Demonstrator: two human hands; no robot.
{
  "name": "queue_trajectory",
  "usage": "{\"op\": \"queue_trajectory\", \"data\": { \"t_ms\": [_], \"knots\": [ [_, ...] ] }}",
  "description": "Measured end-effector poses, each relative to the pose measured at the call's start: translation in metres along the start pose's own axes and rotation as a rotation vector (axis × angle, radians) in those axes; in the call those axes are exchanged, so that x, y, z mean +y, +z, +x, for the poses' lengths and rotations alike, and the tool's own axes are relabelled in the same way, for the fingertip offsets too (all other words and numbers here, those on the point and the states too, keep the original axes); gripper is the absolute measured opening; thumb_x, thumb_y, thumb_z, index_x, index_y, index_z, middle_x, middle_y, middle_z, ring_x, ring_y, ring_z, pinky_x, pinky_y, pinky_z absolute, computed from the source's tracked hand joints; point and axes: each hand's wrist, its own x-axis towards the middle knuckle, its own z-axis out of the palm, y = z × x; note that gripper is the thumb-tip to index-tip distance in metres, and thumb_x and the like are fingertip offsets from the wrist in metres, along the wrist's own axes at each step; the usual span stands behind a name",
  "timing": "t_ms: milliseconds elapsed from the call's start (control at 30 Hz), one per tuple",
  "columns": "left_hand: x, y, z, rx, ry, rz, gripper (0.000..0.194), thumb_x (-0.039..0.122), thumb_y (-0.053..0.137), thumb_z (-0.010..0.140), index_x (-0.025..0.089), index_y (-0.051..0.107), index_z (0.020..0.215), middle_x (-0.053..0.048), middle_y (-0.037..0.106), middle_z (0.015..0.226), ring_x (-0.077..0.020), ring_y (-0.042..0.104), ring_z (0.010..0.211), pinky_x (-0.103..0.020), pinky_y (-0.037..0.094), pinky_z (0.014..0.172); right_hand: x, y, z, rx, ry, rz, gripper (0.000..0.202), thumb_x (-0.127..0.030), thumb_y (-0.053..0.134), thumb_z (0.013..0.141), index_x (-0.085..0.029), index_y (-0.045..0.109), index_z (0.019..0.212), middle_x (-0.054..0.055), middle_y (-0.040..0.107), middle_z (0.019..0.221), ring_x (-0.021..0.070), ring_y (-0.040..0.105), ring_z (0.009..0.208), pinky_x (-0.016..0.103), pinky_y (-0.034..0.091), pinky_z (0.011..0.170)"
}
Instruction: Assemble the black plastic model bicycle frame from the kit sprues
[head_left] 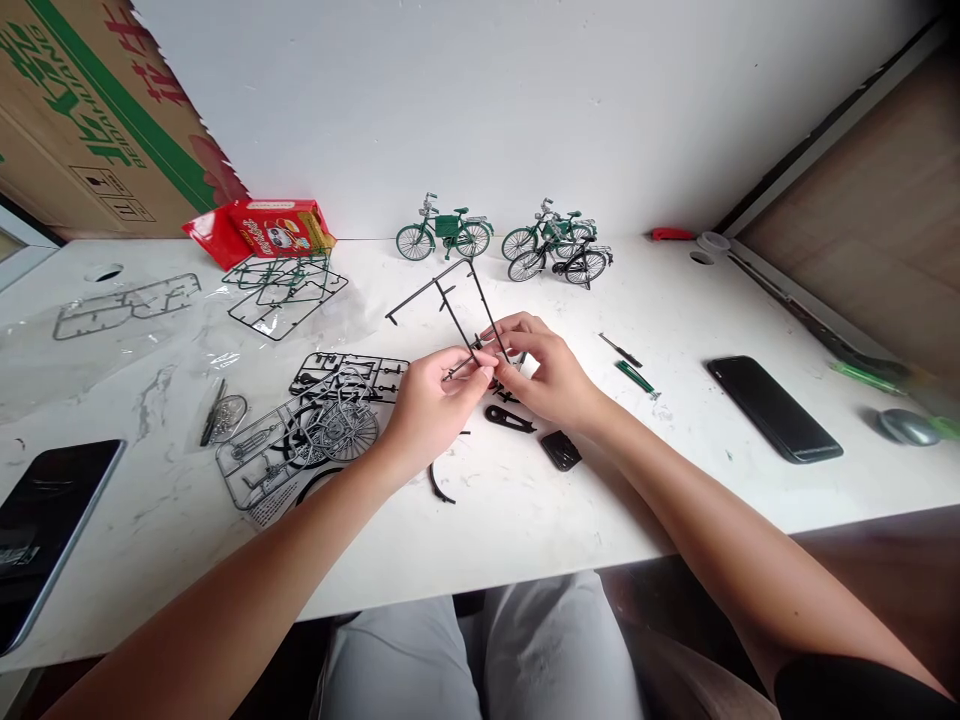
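Observation:
A thin black plastic sprue frame (452, 305) is held up in front of me, tilted, over the middle of the table. My left hand (441, 395) pinches its lower end. My right hand (546, 372) also grips it, fingertips meeting the left ones. Whatever small part sits between the fingertips is hidden. Just below my right hand lie a black chain-guard-like part (510, 418) and a small black box-shaped part (561, 450). A curved black strip (441, 485) rests nearer the front. Left of my left hand are a black sprue (349, 372) and grey sprues with spoked wheels (352, 430).
Assembled green (444, 238) and black model bicycles (562, 262) stand at the back. Green sprues (289, 300) and a red packet (277, 230) lie back left. A small screwdriver (621, 350), a green-handled tool (636, 377) and a phone (774, 408) are right; another phone (56, 530) lies left.

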Motion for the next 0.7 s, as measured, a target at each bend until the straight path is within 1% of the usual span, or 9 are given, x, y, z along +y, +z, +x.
{"op": "queue_trajectory", "data": {
  "t_ms": [133, 267, 333, 400, 467, 567, 633, 700],
  "knots": [
    [0.003, -0.002, 0.0, 0.086, -0.006, 0.057, 0.021, 0.037, 0.079, 0.092, 0.018, 0.078, 0.1, -0.01, 0.082, 0.112, -0.0221, 0.081, 0.09, -0.036, 0.068, 0.086, 0.0, 0.0, 0.0, -0.02, 0.007, -0.029, 0.013, -0.032, 0.069, 0.099, -0.022, 0.077, 0.103, 0.011, 0.07, 0.119, 0.0269, 0.063, 0.11, 0.044, 0.053, 0.091],
    [0.009, -0.002, 0.0, 0.129, 0.036, 0.035, 0.022, 0.037, 0.08, 0.092, 0.017, 0.077, 0.099, -0.01, 0.081, 0.11, -0.0222, 0.081, 0.09, -0.035, 0.07, 0.085, -0.001, -0.001, 0.001, -0.033, 0.025, -0.037, 0.023, -0.04, 0.066, 0.103, -0.021, 0.074, 0.092, 0.011, 0.07, 0.117, 0.0263, 0.063, 0.109, 0.045, 0.051, 0.097],
    [0.012, -0.002, 0.0, 0.149, 0.05, 0.032, 0.022, 0.037, 0.08, 0.092, 0.017, 0.077, 0.101, -0.009, 0.081, 0.107, -0.0214, 0.081, 0.088, -0.034, 0.07, 0.083, -0.003, -0.001, 0.001, -0.041, 0.036, -0.033, 0.027, -0.042, 0.064, 0.104, -0.021, 0.074, 0.09, 0.01, 0.072, 0.11, 0.0254, 0.063, 0.106, 0.045, 0.05, 0.098],
    [0.014, -0.002, 0.0, 0.165, 0.058, 0.029, 0.022, 0.037, 0.08, 0.092, 0.017, 0.078, 0.102, -0.008, 0.08, 0.107, -0.0204, 0.081, 0.086, -0.033, 0.069, 0.082, -0.005, -0.002, 0.002, -0.056, 0.071, -0.035, 0.029, -0.044, 0.063, 0.105, -0.022, 0.073, 0.091, 0.008, 0.074, 0.1, 0.0246, 0.063, 0.101, 0.042, 0.05, 0.093],
    [0.016, -0.002, 0.001, 0.192, 0.067, 0.028, 0.021, 0.036, 0.079, 0.092, 0.017, 0.077, 0.101, -0.008, 0.079, 0.109, -0.019, 0.081, 0.084, -0.031, 0.069, 0.08, -0.006, -0.003, 0.002, -0.067, 0.128, -0.038, 0.03, -0.048, 0.066, 0.103, -0.021, 0.072, 0.09, 0.006, 0.075, 0.093, 0.0233, 0.063, 0.094, 0.039, 0.05, 0.084],
    [0.016, -0.004, 0.003, 0.246, 0.063, 0.03, 0.021, 0.036, 0.08, 0.091, 0.017, 0.077, 0.101, -0.007, 0.077, 0.11, -0.0172, 0.08, 0.079, -0.029, 0.069, 0.077, -0.005, -0.002, 0.001, -0.103, 0.184, 0.017, 0.033, -0.052, 0.069, 0.101, -0.021, 0.072, 0.093, 0.005, 0.077, 0.094, 0.0194, 0.063, 0.083, 0.036, 0.05, 0.077],
    [0.016, -0.005, 0.005, 0.272, 0.053, 0.032, 0.023, 0.036, 0.081, 0.09, 0.017, 0.076, 0.101, -0.008, 0.076, 0.11, -0.0167, 0.08, 0.078, -0.028, 0.069, 0.076, -0.003, -0.002, 0.001, -0.138, 0.184, 0.07, 0.034, -0.054, 0.066, 0.102, -0.02, 0.072, 0.096, 0.004, 0.077, 0.093, 0.0176, 0.063, 0.078, 0.034, 0.051, 0.076],
    [0.015, -0.007, 0.006, 0.278, 0.05, 0.032, 0.024, 0.036, 0.081, 0.09, 0.017, 0.075, 0.102, -0.008, 0.077, 0.109, -0.0164, 0.08, 0.077, -0.028, 0.068, 0.075, -0.002, -0.001, 0.0, -0.147, 0.179, 0.095, 0.034, -0.054, 0.065, 0.103, -0.021, 0.072, 0.101, 0.004, 0.076, 0.091, 0.0173, 0.063, 0.077, 0.034, 0.051, 0.074]
  ]
}}
